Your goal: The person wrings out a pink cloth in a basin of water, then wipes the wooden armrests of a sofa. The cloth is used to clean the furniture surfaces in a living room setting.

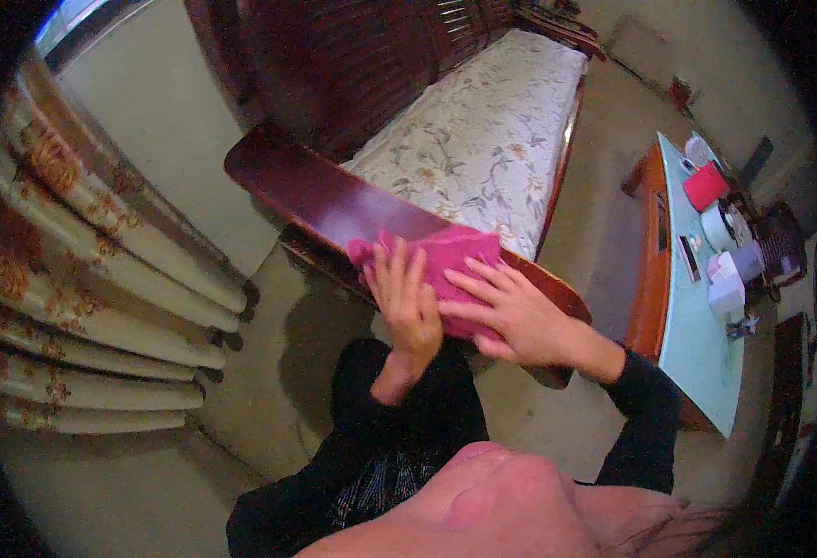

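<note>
A bright pink cloth [454,261] is bunched over the broad, dark wooden armrest [276,171] of a sofa. My left hand [405,300] holds its left part, with the fingers stretched up across the fabric. On the right part of the cloth lies my right hand [520,314], its fingers spread and gripping the fabric. Some of the cloth hangs between the two hands, below the armrest's near edge. A pale, cloudy patch [359,213] shows on the glossy wood just left of the cloth.
Beyond the armrest stretches a floral seat cushion [478,132] before a dark slatted backrest [325,63]. Patterned curtains [66,279] hang at left. At right, a glass-topped wooden table [701,370] carries a red box [705,186], a white tissue box [726,293] and other small items.
</note>
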{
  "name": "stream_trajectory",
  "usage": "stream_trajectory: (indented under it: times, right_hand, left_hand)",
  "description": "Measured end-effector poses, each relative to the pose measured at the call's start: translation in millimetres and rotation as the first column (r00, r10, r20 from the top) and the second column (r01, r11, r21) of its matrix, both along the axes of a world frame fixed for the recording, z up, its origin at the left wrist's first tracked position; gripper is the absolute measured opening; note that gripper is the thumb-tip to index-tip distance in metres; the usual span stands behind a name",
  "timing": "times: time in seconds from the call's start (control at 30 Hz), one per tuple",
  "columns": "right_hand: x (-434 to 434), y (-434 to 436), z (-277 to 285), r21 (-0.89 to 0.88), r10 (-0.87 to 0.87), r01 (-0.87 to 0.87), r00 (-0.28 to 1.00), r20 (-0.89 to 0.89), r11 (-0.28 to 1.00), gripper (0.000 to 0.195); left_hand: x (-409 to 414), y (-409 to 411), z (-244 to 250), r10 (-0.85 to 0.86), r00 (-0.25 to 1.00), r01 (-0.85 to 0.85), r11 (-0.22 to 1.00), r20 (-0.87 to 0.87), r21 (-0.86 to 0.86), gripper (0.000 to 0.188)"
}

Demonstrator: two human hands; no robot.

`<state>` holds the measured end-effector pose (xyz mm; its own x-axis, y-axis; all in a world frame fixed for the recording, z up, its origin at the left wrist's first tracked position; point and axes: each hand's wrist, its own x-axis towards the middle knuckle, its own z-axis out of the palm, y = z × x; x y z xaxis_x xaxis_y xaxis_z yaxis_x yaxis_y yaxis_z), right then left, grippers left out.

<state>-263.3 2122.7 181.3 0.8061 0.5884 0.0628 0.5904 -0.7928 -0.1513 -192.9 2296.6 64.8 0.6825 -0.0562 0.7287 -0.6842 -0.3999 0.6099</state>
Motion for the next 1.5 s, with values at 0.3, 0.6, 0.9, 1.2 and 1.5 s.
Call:
stream_trajectory:
  times: [0.3,0.6,0.9,1.2,1.5]
  right_hand:
    - [-116,-41,-54,0.308,-0.436,0.35,0.855,0.281,0.885,0.055]
    - [-99,-25,-39,0.477,-0.66,0.515,0.722,0.206,0.712,0.044]
    - [-157,-5,-101,0.809,-0.791,0.464,0.612,0.002,0.361,0.046]
    - [-133,-25,-99,0.928,-0.745,0.372,0.623,-0.237,0.016,0.046]
    - [-142,-11,-106,0.955,-0.733,0.297,0.649,-0.205,-0.005,0.048]
  left_hand:
    - [-41,-33,67,-0.576,0.816,0.459,0.688,0.039,0.562,0.061]
    - [15,-79,88,-0.673,0.73,0.548,0.475,-0.117,0.689,0.054]
    - [-52,-88,97,-0.796,0.595,0.563,0.312,-0.113,0.765,0.062]
    - [-34,-126,97,-0.763,0.635,0.521,0.306,-0.122,0.797,0.06]
    - [-43,-112,101,-0.809,0.569,0.558,0.251,-0.144,0.791,0.06]
